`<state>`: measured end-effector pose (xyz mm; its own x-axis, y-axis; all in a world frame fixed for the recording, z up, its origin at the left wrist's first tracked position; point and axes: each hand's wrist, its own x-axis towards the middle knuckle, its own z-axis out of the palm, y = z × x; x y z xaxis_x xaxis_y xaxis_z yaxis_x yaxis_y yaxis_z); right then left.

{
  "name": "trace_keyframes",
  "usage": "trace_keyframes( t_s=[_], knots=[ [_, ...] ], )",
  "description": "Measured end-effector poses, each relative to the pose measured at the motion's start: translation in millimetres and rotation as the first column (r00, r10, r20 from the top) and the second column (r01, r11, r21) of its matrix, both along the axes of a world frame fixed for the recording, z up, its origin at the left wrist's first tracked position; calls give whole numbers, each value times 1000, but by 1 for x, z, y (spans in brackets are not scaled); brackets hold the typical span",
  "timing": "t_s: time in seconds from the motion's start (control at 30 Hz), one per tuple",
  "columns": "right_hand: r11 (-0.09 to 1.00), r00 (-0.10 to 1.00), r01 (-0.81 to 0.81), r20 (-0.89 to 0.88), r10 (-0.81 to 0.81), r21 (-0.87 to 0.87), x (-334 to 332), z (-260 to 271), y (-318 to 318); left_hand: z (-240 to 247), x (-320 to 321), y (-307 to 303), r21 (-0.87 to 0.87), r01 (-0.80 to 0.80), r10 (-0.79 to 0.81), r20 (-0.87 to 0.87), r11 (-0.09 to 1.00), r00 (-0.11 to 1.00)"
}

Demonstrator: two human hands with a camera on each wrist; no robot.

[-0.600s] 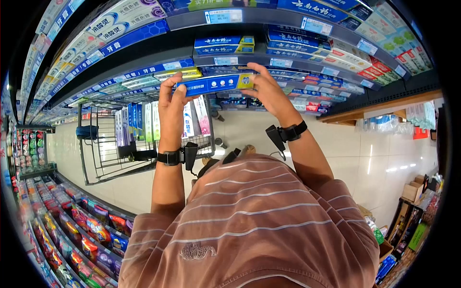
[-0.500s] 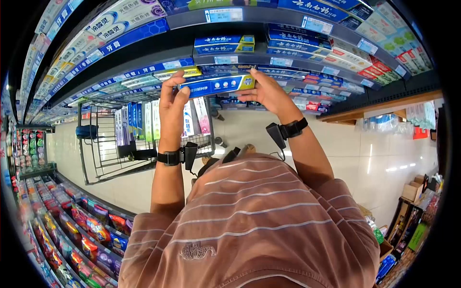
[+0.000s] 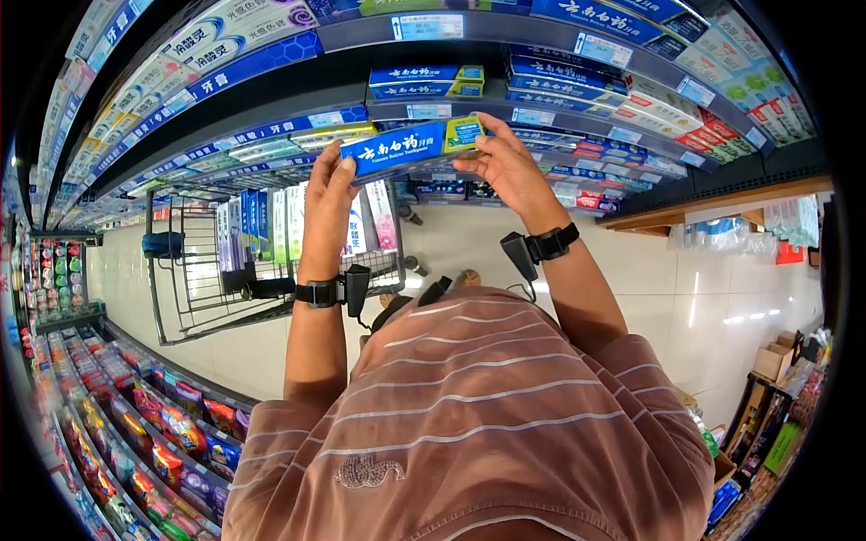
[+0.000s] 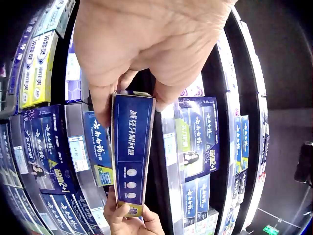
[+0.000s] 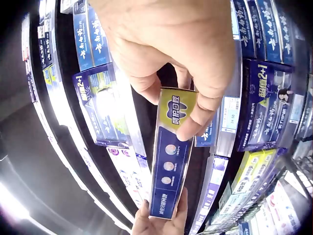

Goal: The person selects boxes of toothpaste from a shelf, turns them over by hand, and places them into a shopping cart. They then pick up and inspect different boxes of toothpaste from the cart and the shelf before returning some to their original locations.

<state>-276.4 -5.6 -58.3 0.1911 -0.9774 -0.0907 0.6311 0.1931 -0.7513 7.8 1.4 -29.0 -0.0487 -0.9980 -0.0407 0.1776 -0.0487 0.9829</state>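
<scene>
A blue toothpaste box (image 3: 397, 150) with white lettering and a yellow-green end is held up in front of the shelves. My left hand (image 3: 329, 203) grips its left end, thumb on the near face. At the yellow-green end, my right hand (image 3: 516, 176) pinches the box between thumb and fingers. Both wrist views show a narrow side of the toothpaste box (image 4: 131, 142) with three round pictures. In the right wrist view, the right hand's fingers lie along the yellow end of the box (image 5: 171, 161).
Shelves (image 3: 347, 41) of toothpaste boxes curve across the front. A wire shopping cart (image 3: 194, 298) holding several upright boxes stands at left, below the left hand. Racks of bright packets (image 3: 167, 419) line the lower left. Pale tiled floor (image 3: 667, 298) shows at right.
Both hands have rolled the box about its length, so the head view now shows the broad face with large lettering instead of the side with round pictures. The right fingers have shifted at its end.
</scene>
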Motion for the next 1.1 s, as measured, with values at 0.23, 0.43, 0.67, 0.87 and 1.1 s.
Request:
trace_keyframes(
  t_s=[0.23,0.43,0.67,0.87,1.1],
  knots=[
    [999,1000,-21,-13,21,-35,-4,-6,-1,2,-2,-6,32,32,-32,6,999,999],
    [999,1000,-16,-26,15,-39,-8,-5,0,3,-6,-11,29,50,-51,20,998,999],
    [995,993,-46,-116,35,-92,-12,-4,-1,-1,-5,-10,7,54,-54,207,999,977],
    [996,973,-43,-229,25,-74,-12,-3,2,4,-3,-8,-20,96,-87,285,995,955],
    [996,854,61,-514,-82,-59,-4,6,-7,-18,-3,-42,-65,100,-69,365,993,929]
  ],
)
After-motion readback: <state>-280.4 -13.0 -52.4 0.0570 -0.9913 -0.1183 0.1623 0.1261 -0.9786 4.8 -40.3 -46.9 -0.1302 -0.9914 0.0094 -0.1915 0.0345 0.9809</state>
